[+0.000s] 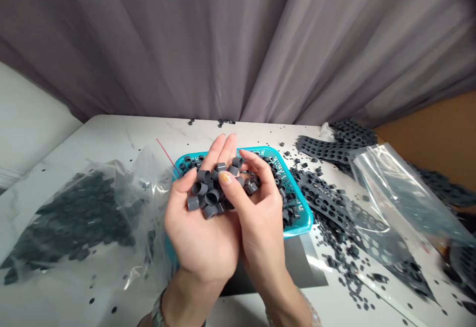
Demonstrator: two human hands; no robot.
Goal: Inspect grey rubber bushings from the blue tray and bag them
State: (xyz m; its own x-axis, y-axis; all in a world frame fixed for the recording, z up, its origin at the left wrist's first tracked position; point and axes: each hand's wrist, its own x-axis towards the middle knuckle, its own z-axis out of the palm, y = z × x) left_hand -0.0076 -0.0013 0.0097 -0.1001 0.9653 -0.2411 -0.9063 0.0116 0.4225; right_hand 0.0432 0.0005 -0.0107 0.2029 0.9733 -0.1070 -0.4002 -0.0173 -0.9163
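Both my hands are cupped together over the teal basket [305,218], holding a heap of small dark grey rubber caps [211,196]. My left hand [203,247] lies palm up beneath most of the heap, its fingers pointing away from me. From the right, my right hand [262,223] curls around the caps, with its thumb laid on top of them. Several caps show round open ends. More of the same dark pieces fill the basket behind and beside my hands, which hide its front left part.
On the left lies a clear plastic bag [92,213] full of dark pieces. Perforated dark rubber sheets [327,146] and loose round scraps [349,252] spread over the right side of the white table [111,133]. Another clear bag [405,193] rests there. A grey curtain [223,44] hangs behind.
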